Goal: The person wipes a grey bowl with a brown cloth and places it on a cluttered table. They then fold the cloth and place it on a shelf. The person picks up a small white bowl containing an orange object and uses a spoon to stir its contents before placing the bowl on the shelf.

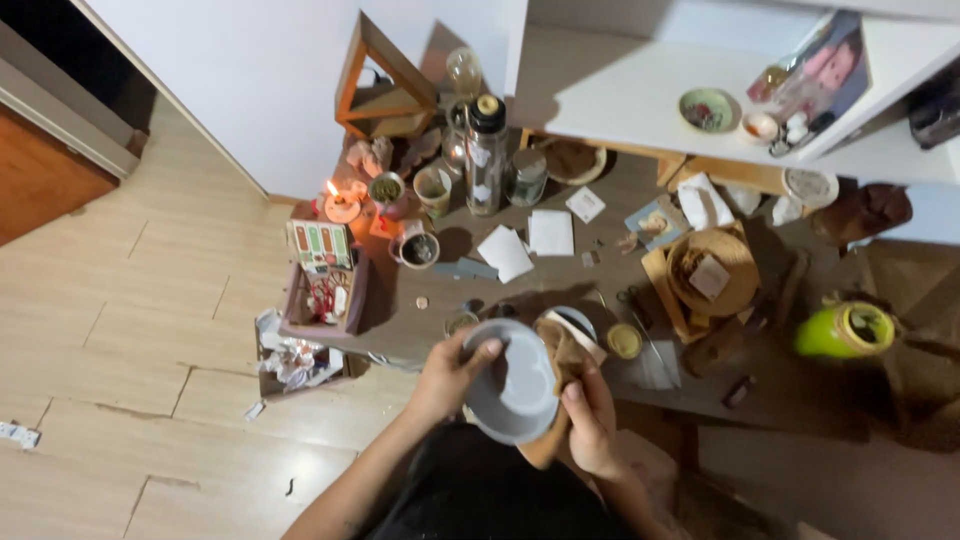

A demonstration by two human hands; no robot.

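Your left hand [447, 372] grips the grey bowl [513, 380] by its rim, tilted toward you above the bench [420, 320] edge — fingers closed. Your right hand [590, 425] presses a brown cloth [565, 362] inside, fingers clamped.

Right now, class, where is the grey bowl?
In the head view, the grey bowl sits low and centre, held between the left hand and right hand, beside a brown cloth.

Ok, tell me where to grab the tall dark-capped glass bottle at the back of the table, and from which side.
Grip the tall glass bottle around its straight body below the dark cap, probably from the near side. It stands upright, with a jar close on one side and a cup on the other, so its flanks look crowded. Both hands are busy: left hand holds the grey bowl, right hand a brown cloth.
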